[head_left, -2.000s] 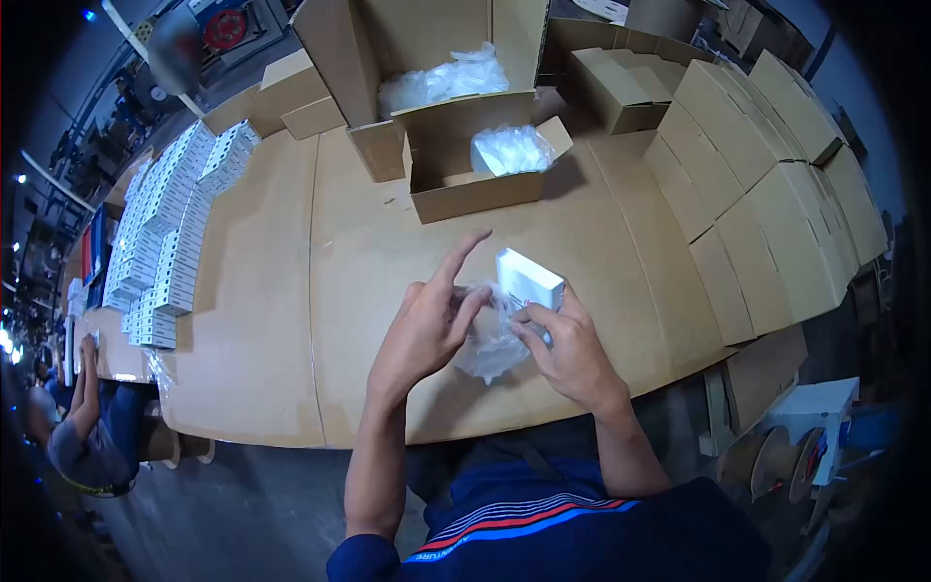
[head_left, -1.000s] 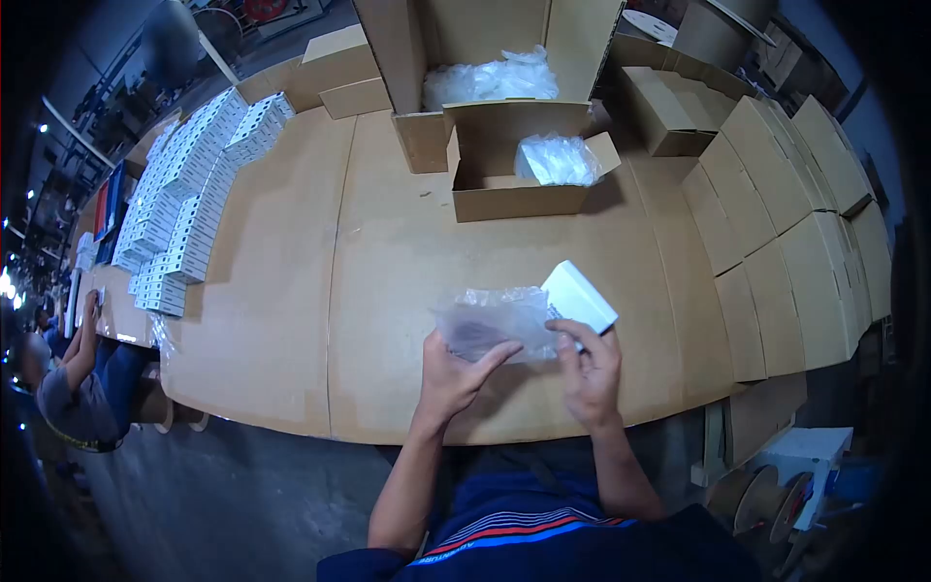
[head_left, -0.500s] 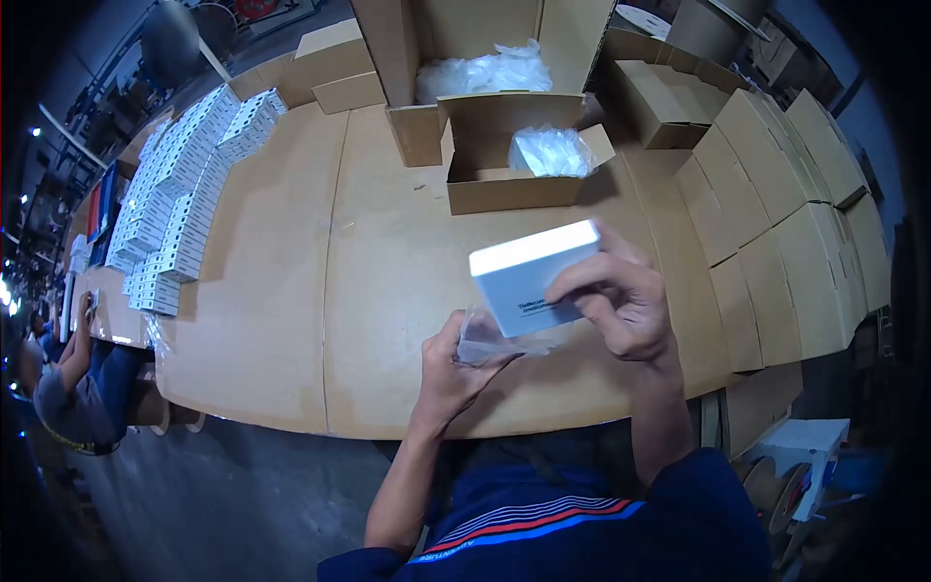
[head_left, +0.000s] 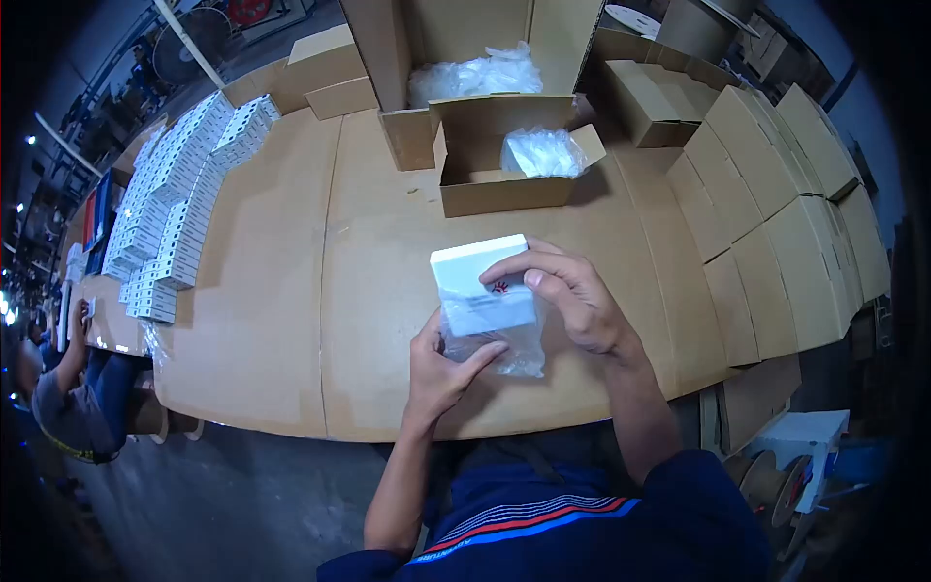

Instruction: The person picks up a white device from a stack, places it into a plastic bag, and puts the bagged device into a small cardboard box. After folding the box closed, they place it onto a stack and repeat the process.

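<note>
A flat white box (head_left: 461,270) with a red logo and faint print is tilted up in front of me, its lower part inside a clear plastic bag (head_left: 522,359). My left hand (head_left: 436,376) is closed on the bag from below left, thumb across its front. The fingers of my right hand (head_left: 580,303) are bent over the box's upper right side, gripping it near the logo. Beyond both hands stands an open cardboard carton (head_left: 504,199) with a plastic-wrapped item (head_left: 545,153) inside.
A larger open carton (head_left: 388,58) holding clear plastic bags (head_left: 475,78) stands at the back. Stacked white boxes (head_left: 184,209) line the left side. Brown cartons (head_left: 766,262) are piled at the right. Far left, a person (head_left: 73,388) sits at the table (head_left: 262,320).
The box has moved left and down into the bag, and its other face, with the red logo, now shows. My right hand has moved left with it.
</note>
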A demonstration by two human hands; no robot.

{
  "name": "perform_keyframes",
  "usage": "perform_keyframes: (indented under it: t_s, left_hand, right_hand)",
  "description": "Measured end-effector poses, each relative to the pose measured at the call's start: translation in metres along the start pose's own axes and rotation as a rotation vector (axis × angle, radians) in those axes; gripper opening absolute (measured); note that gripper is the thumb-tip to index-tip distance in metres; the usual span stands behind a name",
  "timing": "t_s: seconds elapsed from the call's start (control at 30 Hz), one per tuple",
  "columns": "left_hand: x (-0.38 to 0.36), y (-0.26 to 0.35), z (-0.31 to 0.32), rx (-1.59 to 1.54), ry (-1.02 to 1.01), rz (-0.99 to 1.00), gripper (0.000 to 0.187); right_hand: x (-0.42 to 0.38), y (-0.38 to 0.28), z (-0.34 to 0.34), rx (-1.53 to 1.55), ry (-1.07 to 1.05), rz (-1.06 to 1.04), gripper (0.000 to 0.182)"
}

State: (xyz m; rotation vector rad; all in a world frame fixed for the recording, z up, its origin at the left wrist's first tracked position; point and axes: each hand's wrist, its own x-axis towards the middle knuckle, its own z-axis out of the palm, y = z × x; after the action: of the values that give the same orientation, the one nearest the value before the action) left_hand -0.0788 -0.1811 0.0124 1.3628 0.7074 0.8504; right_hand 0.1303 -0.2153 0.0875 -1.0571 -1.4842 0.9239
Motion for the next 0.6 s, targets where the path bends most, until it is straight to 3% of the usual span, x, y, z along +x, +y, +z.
perform_keyframes:
  t_s: [0.17,0.2,0.33,0.47,0.6]
  left_hand:
    - [-0.003,-0.034,-0.002,-0.412,0.038,-0.138,0.039]
    - [-0.004,-0.034,-0.001,-0.366,0.039,-0.103,0.043]
    - [-0.001,-0.039,0.002,-0.374,0.151,-0.051,0.041]
    - [0.003,-0.051,-0.003,-0.408,0.142,-0.035,0.044]
    - [0.005,-0.049,-0.006,-0.374,0.125,0.012,0.046]
  right_hand:
    - [-0.007,0.012,-0.005,0.054,-0.060,0.192,0.035]
    - [-0.011,0.013,-0.003,0.227,-0.005,0.239,0.038]
    - [-0.030,0.041,0.009,0.437,0.353,0.215,0.035]
    - [-0.052,0.079,0.028,0.752,0.359,0.327,0.025]
    - [-0.049,0.079,0.030,0.840,0.421,0.288,0.014]
